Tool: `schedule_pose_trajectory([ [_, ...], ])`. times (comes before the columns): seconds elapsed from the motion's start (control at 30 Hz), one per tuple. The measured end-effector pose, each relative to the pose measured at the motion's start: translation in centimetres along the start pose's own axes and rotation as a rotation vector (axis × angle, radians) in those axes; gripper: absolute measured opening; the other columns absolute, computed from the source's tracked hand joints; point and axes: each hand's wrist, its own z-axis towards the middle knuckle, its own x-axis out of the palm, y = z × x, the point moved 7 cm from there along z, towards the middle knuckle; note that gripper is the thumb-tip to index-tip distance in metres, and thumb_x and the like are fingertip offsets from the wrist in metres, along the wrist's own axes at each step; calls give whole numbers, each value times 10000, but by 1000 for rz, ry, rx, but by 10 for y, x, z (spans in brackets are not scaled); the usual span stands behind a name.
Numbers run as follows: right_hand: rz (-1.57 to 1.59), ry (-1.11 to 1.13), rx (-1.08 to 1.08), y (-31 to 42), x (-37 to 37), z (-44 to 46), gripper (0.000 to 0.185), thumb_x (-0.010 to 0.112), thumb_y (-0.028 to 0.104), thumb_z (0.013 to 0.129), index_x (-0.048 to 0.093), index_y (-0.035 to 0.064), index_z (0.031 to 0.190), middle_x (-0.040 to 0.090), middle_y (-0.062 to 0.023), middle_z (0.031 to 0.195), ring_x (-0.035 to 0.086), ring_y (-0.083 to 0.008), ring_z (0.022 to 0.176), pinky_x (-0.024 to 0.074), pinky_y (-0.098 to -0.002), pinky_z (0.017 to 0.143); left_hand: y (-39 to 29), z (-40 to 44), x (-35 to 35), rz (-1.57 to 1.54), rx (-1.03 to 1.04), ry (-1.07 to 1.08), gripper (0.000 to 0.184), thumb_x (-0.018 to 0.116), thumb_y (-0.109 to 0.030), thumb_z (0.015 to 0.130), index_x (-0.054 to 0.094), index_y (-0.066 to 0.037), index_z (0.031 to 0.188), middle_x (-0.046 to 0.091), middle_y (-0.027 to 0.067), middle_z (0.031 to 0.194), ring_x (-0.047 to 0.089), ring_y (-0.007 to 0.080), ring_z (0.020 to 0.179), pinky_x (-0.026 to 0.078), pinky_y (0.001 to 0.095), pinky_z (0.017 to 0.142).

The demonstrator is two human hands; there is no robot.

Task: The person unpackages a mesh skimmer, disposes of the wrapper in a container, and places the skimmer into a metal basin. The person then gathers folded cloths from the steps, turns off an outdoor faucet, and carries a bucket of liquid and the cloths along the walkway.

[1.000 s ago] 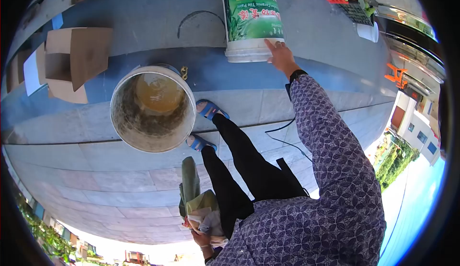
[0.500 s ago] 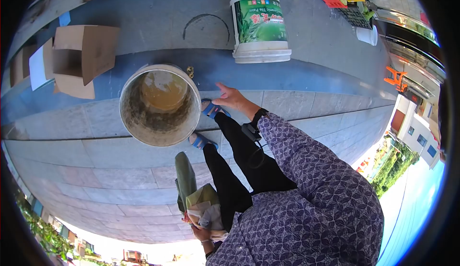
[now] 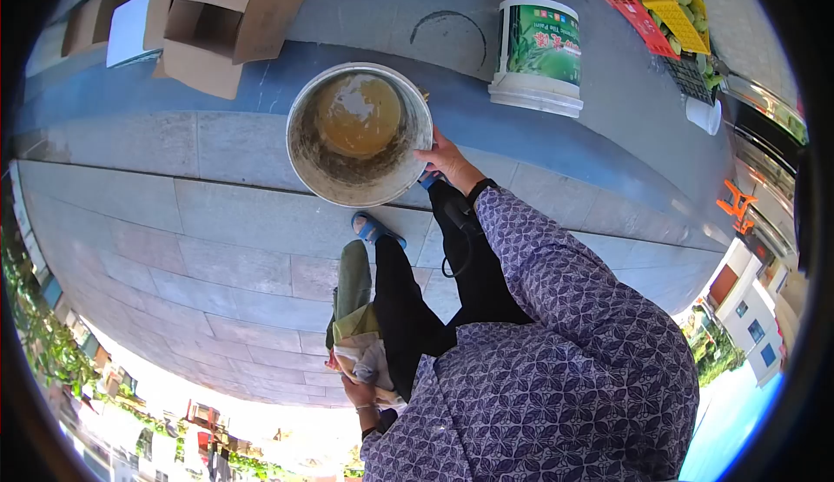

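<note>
My right hand (image 3: 447, 162) grips the near right rim of a round, dirty bucket (image 3: 356, 182), thumb and fingers on its edge. Murky brown liquid (image 3: 358, 115) lies in the bottom, and dried grime coats the inner wall. At my left side, my left hand (image 3: 359, 392) is closed around a bundle of cloth (image 3: 365, 356) in beige, yellow-green and grey. A rolled or tubular green piece (image 3: 354, 278) sticks up from the bundle. Some of the left fingers are hidden by the fabric.
A paint bucket with a green label (image 3: 540, 52) stands on the raised grey ledge. An open cardboard box (image 3: 228, 22) is at upper left. Red (image 3: 632, 13) and yellow (image 3: 678, 9) crates of produce sit at upper right, near an orange stool (image 3: 737, 204). Stone tiles (image 3: 234, 256) pave the ground.
My right hand, apart from the bucket before with its fingers spread, now grips the rim. The view has shifted, so the surroundings appear further up and right. The left hand still holds the cloth.
</note>
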Motion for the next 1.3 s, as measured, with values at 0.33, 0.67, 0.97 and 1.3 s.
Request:
schedule_pose_trajectory([
  [0.33,-215,-285,-22,63,89,-25,547,600,152,663,425,123,1181,574,-98,976,592,-248,836,503,-384,620,126,55,-86,-140,-120,-114,669,814,-193,479,506,25,1031,599,178,969,569,310,883,444,397,762],
  [0.67,-448,-525,-84,103,207,-87,482,630,252,646,477,31,1046,576,-154,907,606,-286,703,515,-384,505,230,86,-192,-424,-242,-174,731,822,-250,449,478,34,1029,585,231,970,550,405,906,439,421,779],
  [0.97,-475,-393,-22,109,355,-90,407,558,267,749,512,4,1055,589,-162,907,631,-301,724,543,-409,500,259,116,-303,-410,-469,-133,812,852,-291,407,479,33,1052,596,211,974,573,358,924,459,401,781],
  [1.3,-457,-209,17,191,727,-32,355,567,288,749,562,-7,946,607,-161,790,627,-278,630,543,-392,494,302,245,-512,-421,-562,-117,772,833,-304,425,499,44,1028,596,227,961,559,387,935,449,412,797],
])
